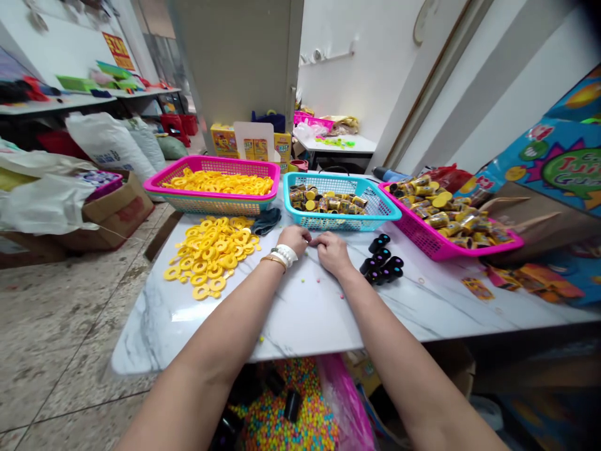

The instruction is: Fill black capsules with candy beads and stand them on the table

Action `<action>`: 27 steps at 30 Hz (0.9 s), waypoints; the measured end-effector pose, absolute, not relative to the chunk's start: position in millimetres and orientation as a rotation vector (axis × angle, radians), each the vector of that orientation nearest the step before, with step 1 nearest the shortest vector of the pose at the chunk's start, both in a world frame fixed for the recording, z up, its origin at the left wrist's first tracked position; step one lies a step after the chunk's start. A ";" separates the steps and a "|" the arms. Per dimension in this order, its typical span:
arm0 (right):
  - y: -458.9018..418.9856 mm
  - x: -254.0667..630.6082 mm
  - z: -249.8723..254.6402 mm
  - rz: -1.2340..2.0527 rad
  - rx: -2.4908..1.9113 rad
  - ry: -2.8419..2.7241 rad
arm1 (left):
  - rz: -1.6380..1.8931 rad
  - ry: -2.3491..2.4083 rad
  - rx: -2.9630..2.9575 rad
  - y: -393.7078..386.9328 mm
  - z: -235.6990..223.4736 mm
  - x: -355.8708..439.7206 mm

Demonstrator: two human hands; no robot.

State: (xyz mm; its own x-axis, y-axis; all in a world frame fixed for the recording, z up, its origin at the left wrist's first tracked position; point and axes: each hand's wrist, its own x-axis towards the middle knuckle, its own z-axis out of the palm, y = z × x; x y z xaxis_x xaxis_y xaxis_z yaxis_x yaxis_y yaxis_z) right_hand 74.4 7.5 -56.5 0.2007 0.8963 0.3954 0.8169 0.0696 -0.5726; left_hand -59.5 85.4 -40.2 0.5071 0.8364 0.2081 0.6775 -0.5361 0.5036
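Observation:
My left hand (293, 241), with bracelets at the wrist, rests on the marble-patterned table with its fingers curled. Close beside it, my right hand (332, 252) is closed too, and the fingertips of both nearly meet. Something small and dark shows between them, too hidden to name. Behind the hands stands a blue basket (338, 220) with small yellow-and-brown containers (335, 203). A loose pile of yellow plastic rings (211, 254) lies to the left. Right of my right hand, several black tubes (382, 263) are grouped. A few candy beads (318, 280) lie between my forearms.
Yellow rings fill a pink basket (211, 199) at back left. Another pink basket (422, 241), heaped with containers, stands at right. A dark cloth (266, 221) lies behind the ring pile. Below the table edge, coloured candy beads (300, 432) hold black tubes (292, 406).

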 end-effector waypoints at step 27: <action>5.1 66.6 -47.3 0.106 -1.662 -1.388 | 0.762 1.651 2.382 113.9 -16.3 -102.2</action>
